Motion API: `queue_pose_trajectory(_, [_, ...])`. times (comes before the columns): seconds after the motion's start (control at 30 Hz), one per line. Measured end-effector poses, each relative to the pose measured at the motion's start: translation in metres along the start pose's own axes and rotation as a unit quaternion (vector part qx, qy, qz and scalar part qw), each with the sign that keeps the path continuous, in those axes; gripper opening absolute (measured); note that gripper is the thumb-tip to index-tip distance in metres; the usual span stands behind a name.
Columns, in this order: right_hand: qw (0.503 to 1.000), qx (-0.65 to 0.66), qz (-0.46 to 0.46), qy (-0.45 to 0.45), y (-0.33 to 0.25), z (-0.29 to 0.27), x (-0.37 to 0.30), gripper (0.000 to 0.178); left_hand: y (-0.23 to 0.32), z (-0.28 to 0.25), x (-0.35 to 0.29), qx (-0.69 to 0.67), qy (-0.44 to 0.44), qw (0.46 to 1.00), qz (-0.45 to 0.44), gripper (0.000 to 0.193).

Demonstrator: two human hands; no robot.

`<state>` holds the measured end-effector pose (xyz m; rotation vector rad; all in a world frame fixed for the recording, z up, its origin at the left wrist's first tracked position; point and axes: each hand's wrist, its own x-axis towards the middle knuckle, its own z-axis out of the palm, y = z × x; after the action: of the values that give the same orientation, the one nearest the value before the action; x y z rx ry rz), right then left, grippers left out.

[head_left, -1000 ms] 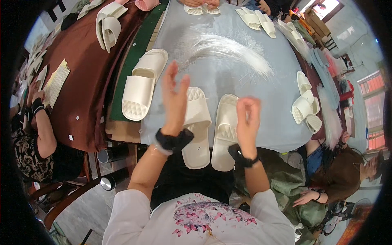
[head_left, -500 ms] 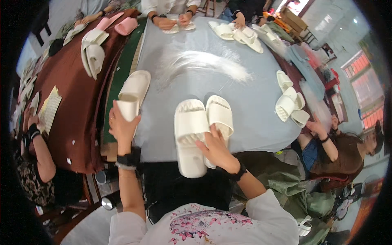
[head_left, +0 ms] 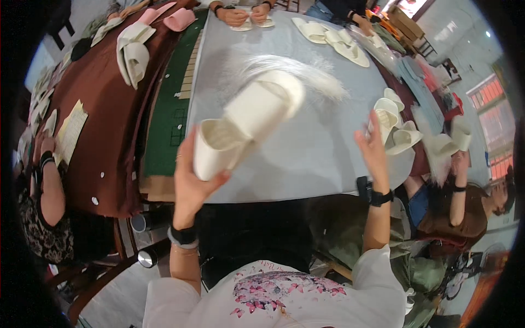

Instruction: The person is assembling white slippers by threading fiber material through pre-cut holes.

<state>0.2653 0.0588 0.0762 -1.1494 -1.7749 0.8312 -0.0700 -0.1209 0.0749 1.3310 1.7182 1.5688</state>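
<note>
My left hand (head_left: 196, 183) grips a cream slide slipper (head_left: 214, 156) by its strap end, its thumb and fingers on either side. Joined to it, more slipper (head_left: 262, 109) reaches up and right above the table, blurred by motion; how many slippers are bunched there I cannot tell. My right hand (head_left: 374, 147) is raised at the table's right side, thumb apart from its stretched fingers. Its fingertips are beside a cream slipper (head_left: 387, 116) in a small group; whether they touch it I cannot tell. Another slipper (head_left: 403, 138) lies at that group's near edge.
A grey-covered table (head_left: 306, 164) spreads ahead, with white strands (head_left: 328, 82) strewn across it. More cream slippers (head_left: 342, 44) lie at its far right. A brown-covered table (head_left: 104, 136) on the left bears cream and pink slippers (head_left: 179, 19). Co-workers' hands (head_left: 235, 17) work around the edges.
The slippers in front of me have left the near table edge. My left hand has moved right, with slippers lifted over the table. My right hand has swung right to the slipper group.
</note>
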Motion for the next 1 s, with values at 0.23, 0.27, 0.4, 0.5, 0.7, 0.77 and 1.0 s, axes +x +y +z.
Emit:
queue_pose_trajectory(0.23, [0.821, 0.562, 0.072, -0.068, -0.033, 0.091, -0.032, 0.067, 0.017, 0.036, -0.015, 0.009, -0.165, 0.980, 0.107, 0.089])
queue_pose_trajectory(0.27, [0.834, 0.542, 0.093, 0.041, -0.040, 0.089, -0.032, 0.062, 0.017, 0.037, -0.016, 0.006, -0.170, 0.980, 0.106, 0.088])
queue_pose_trajectory(0.4, [0.794, 0.567, 0.124, 0.180, -0.040, 0.036, -0.015, 0.052, 0.012, 0.018, -0.019, 0.016, -0.224, 0.971, 0.088, 0.088])
queue_pose_trajectory(0.5, [0.779, 0.564, 0.082, 0.260, -0.024, -0.025, -0.025, 0.052, 0.006, 0.011, -0.004, 0.091, -0.275, 0.946, 0.143, 0.087])
queue_pose_trajectory(0.7, [0.887, 0.350, 0.010, 0.301, -0.039, -0.067, -0.048, 0.039, -0.015, 0.041, 0.067, 0.348, -0.362, 0.763, 0.406, 0.055])
queue_pose_trajectory(0.77, [0.890, 0.389, 0.177, 0.158, -0.058, -0.050, -0.043, 0.040, -0.022, 0.056, 0.082, 0.373, -0.318, 0.779, 0.390, 0.050])
queue_pose_trajectory(1.0, [0.823, 0.433, 0.317, -0.186, -0.070, 0.092, 0.001, 0.034, -0.013, 0.065, 0.050, 0.059, 0.020, 0.995, 0.080, 0.041])
